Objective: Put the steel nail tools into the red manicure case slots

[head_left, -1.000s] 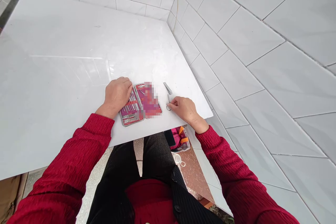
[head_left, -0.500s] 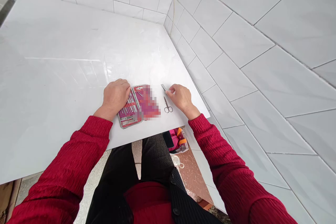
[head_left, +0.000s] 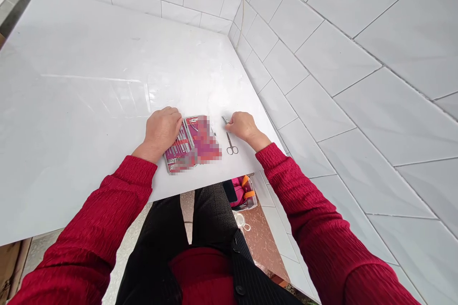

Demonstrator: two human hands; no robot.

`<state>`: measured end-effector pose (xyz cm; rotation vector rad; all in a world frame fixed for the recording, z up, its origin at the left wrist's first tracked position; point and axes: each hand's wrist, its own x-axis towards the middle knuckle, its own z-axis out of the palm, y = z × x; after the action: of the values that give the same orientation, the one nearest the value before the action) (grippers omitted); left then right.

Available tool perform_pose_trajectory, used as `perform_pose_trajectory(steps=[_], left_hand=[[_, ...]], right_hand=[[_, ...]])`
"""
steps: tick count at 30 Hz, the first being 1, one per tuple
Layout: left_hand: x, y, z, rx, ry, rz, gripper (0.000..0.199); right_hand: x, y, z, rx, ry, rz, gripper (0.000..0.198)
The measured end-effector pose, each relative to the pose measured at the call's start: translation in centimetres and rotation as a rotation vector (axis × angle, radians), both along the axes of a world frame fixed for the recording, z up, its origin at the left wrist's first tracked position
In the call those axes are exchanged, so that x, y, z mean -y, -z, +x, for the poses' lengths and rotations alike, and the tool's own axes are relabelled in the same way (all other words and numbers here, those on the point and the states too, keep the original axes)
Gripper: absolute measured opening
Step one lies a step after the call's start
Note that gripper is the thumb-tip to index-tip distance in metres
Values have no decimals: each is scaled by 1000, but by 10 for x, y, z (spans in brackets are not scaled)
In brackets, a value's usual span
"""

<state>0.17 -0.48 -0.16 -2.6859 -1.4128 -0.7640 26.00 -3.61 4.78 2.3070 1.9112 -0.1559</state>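
An unfolded manicure case (head_left: 189, 137) lies on the white table (head_left: 100, 47) in front of me, its lining purple and red. Several slim metal tools sit in rows in its left half; part of the case is blurred out. My left hand (head_left: 161, 126) curls over the left half's outer edge, fingertips partly hidden. To the right of the case, my right hand (head_left: 244, 126) pinches a small silver nail clipper (head_left: 224, 119) at the tabletop. Just below that hand lies a pair of small scissors (head_left: 232, 147), handles toward me.
White tiled walls (head_left: 315, 86) border the table at the back and right, with a thin cable (head_left: 244, 5) hanging in the corner. Below the front edge, a clear bin (head_left: 246, 205) holds pink and orange things. A white round item (head_left: 240, 220) lies nearby on a brown surface.
My right hand has closed in over the nail clipper, covering more of it. My left hand stays on the case. The whole view has shifted slightly.
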Motion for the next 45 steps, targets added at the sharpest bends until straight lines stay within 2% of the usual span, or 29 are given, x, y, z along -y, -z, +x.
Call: perform_pose_trajectory(steps=[3,7,10,16,21,27,35,41,45], left_hand=[[0,1,0,6,-1,-5,27],[1,1,1,4,-6,-42,28],[2,0,2,11,-13,-70,28],[3,0,3,-14,-19,-69,28],[3,0,3,-21,-18,-52,26],[3,0,4,-36,-24,-64,28],[4,0,6,-56,-41,-66,25],[4,-1,6,-55,-45,-77,26],[5,-1,5,-47,-43,-71,26]], right_hand=[[6,1,1,-85,-6,33,15],[21,-4,2,-261,43,167,5],[38,-10,-5,-426,44,238,4],[72,-3,-40,-669,-60,97,7],[76,7,-63,-600,-93,34,7],[68,8,-74,-451,-120,50,5],[62,14,-91,-345,-144,150,6],[63,24,-95,-317,-237,240,14],[71,26,-86,-403,-236,348,14]])
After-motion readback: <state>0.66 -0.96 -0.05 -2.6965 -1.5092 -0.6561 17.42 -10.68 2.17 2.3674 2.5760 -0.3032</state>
